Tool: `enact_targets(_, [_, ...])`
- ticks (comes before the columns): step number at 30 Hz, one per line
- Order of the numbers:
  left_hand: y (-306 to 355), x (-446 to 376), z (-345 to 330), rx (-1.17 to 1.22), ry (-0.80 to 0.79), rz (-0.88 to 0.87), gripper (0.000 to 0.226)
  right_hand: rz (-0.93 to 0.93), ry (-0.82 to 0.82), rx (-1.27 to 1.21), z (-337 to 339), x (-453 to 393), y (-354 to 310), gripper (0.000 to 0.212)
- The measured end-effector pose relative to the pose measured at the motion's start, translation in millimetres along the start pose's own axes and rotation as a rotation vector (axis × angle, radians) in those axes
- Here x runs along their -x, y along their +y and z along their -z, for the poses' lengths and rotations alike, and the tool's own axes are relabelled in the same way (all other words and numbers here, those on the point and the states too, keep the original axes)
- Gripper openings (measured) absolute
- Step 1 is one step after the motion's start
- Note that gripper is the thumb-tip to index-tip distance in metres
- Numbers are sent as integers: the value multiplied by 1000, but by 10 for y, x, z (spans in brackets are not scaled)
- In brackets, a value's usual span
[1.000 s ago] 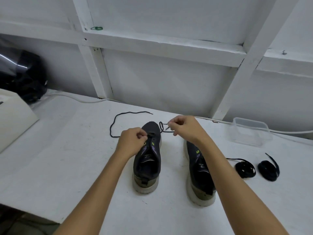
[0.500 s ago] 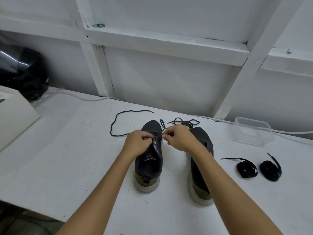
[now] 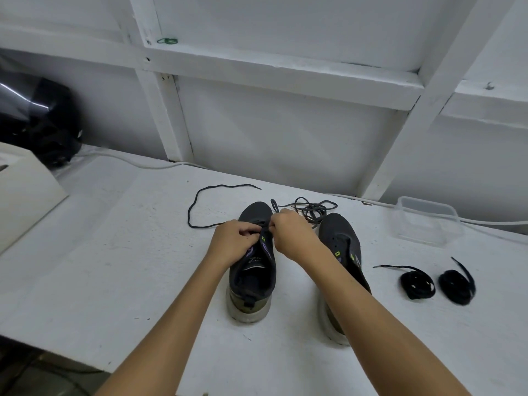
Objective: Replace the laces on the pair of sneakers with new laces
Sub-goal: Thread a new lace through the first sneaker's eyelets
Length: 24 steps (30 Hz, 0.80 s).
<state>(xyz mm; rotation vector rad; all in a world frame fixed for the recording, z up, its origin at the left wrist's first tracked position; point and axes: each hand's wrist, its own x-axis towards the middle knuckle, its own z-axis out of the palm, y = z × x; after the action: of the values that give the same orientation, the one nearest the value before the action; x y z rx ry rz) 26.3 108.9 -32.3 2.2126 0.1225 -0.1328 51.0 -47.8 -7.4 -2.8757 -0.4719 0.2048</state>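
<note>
While the white bench (image 3: 85,281) carries everything, the largest things on it are the two dark sneakers, toes pointing toward its far edge: the left sneaker (image 3: 253,284) near the middle and the right sneaker (image 3: 343,241) just beside it, partly hidden by a forearm. Half a second ago the right hand (image 3: 294,235) was already at the left sneaker's throat; a second ago it was raised toward the far edge, drawing lace out. Now both it and the left hand (image 3: 233,244) pinch closed at the lowest eyelets, though what exactly each fingertip holds is hidden. The old lace (image 3: 197,207) trails in a loop toward the far edge, its other end bunched in a tangle (image 3: 314,210) by the right sneaker's toe. That suggests the unthreading is nearly finished on this shoe. Two coiled new laces (image 3: 417,282) wait untouched toward the right edge, near a clear tub (image 3: 428,221).
</note>
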Motion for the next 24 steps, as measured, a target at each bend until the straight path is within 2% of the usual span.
enact_targets(18, [18,21,-27,-24,12,-68,28,54,38,168,-67,65,-199,24])
enact_targets(24, [20,-21,-74,-74,71,-40,20,-58,61,-99,-125,29,-61,18])
